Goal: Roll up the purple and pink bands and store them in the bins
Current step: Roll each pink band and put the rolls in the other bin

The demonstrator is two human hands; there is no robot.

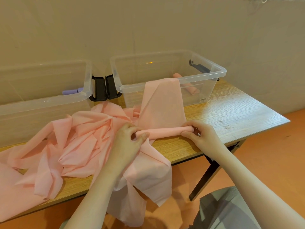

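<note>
Pink band (162,103) drapes from the front rim of the right clear bin (214,75) down onto the wooden table (231,111), ending in a tight roll (166,130) at mid-frame. The left hand (130,138) pinches the roll's left end with curled fingers; the right hand (200,134) grips its right end the same way. Loose pink bands (66,142) lie heaped across the lower left of the table, some hanging over its near edge. Inside the right bin lies a rolled pink band (191,89). The left clear bin (85,90), at the frame's left, holds a purple roll (71,91). Black latches (104,90) sit between the bins.
</note>
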